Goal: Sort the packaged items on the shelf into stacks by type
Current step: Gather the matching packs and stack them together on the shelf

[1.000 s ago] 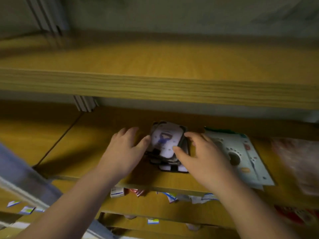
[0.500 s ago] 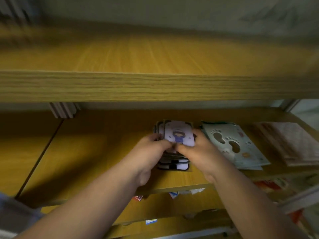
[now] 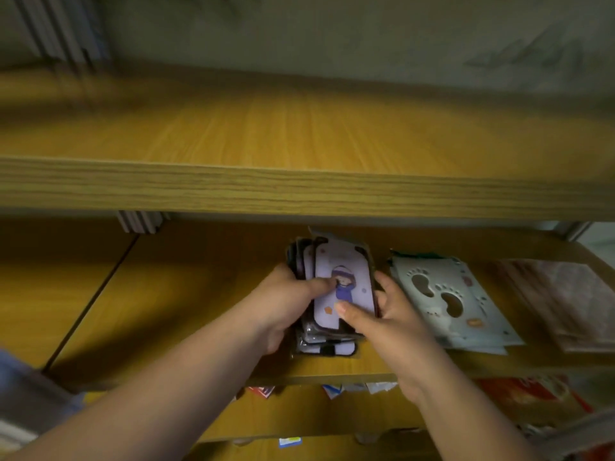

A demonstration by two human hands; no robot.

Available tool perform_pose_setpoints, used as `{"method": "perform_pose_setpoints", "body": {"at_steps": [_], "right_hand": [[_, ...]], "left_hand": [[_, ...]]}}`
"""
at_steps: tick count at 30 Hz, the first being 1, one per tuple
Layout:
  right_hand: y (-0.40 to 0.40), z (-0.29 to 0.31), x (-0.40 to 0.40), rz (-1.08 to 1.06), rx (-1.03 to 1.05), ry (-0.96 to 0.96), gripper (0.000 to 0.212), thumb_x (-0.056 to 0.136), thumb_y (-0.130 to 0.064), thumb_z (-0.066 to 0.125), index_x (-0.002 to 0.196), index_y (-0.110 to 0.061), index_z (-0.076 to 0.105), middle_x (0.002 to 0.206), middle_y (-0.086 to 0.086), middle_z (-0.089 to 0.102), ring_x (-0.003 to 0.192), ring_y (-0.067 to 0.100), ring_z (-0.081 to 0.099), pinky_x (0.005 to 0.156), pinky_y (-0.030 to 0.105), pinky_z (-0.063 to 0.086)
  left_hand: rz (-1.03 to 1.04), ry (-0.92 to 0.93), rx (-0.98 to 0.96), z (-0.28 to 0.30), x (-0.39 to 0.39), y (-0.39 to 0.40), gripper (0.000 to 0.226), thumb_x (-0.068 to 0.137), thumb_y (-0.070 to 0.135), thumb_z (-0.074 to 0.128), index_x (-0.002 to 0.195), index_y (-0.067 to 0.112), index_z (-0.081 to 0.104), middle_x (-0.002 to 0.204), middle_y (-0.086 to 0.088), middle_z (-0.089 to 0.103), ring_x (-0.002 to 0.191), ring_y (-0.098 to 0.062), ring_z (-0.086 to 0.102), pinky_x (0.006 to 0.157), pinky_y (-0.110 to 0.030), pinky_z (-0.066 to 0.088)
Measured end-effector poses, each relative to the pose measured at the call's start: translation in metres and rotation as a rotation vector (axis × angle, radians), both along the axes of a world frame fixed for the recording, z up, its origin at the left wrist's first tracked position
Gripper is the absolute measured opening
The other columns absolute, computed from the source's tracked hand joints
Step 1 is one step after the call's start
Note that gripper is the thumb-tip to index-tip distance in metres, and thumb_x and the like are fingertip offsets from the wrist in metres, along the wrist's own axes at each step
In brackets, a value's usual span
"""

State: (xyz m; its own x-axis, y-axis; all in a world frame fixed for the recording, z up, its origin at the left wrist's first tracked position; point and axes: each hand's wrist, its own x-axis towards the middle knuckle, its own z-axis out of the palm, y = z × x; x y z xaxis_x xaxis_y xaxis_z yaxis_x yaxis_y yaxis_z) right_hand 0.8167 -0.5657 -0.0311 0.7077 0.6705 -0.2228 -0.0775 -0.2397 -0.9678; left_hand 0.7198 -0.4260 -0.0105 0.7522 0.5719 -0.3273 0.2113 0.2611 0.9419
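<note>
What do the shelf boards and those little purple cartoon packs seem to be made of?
Shelf: looks like wood or wood-look laminate, matte, with yellow-brown grain lines along its front edge. Purple cartoon packs: likely printed card, perhaps in clear plastic sleeves, judging by faint glints on the lower edges; blur leaves it uncertain.

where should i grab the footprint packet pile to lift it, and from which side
Grip the footprint packets by the front edge near the shelf lip, coming from the front: they lie flat and fanned, the card stack crowds their left, another pile their right.
</note>
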Motion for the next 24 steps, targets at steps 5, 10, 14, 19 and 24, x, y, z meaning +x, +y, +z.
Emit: {"method": "perform_pose_setpoints", "body": {"at_steps": [5,10,14,19,24], "right_hand": [[0.007,0.008,0.007,0.032,0.097,0.070,0.101,0.041,-0.085,0.075,0.129,-0.038,0.060,0.116,-0.010,0.074,0.108,0.014,0.068,0.097,0.043,0.053],[0.007,-0.004,-0.003,0.077,0.243,-0.234,0.042,0.075,-0.064,0.068,0.115,-0.054,0.056,0.113,-0.027,0.069,0.104,-0.008,0.063,0.082,0.015,0.053],[0.005,-0.017,-0.016,0.143,0.150,-0.334,0.048,0.081,-0.056,0.068,0.114,-0.072,0.035,0.115,-0.037,0.057,0.109,-0.015,0.054,0.079,0.008,0.048],[0.004,-0.019,-0.008,0.183,0.067,-0.395,0.051,0.085,-0.053,0.066,0.115,-0.072,0.031,0.117,-0.037,0.056,0.110,-0.018,0.052,0.083,0.010,0.045],[0.011,-0.009,0.000,0.086,0.076,-0.311,0.054,0.070,-0.056,0.076,0.120,-0.050,0.054,0.112,-0.024,0.069,0.102,-0.006,0.065,0.078,0.020,0.056]], "left_hand": [[-0.003,-0.173,0.232,-0.004,-0.015,-0.007,0.044,0.083,0.024,0.079,0.115,0.028,0.050,0.104,0.009,0.076,0.096,-0.010,0.073,0.075,-0.029,0.060],[-0.114,-0.203,0.602,-0.005,-0.027,-0.002,0.062,0.083,0.030,0.076,0.129,0.036,0.035,0.129,0.013,0.060,0.119,0.003,0.057,0.094,-0.019,0.049],[-0.160,-0.176,0.619,-0.024,-0.029,-0.012,0.079,0.085,0.023,0.078,0.142,0.024,0.023,0.128,0.011,0.057,0.114,0.007,0.058,0.089,-0.013,0.049],[-0.147,-0.168,0.597,-0.035,-0.028,-0.010,0.078,0.085,0.030,0.077,0.142,0.031,0.024,0.131,0.019,0.055,0.119,0.009,0.054,0.089,-0.008,0.045],[-0.064,-0.125,0.716,-0.027,-0.023,-0.003,0.058,0.081,0.042,0.077,0.124,0.048,0.038,0.120,0.023,0.056,0.113,0.008,0.055,0.083,-0.008,0.047]]}}
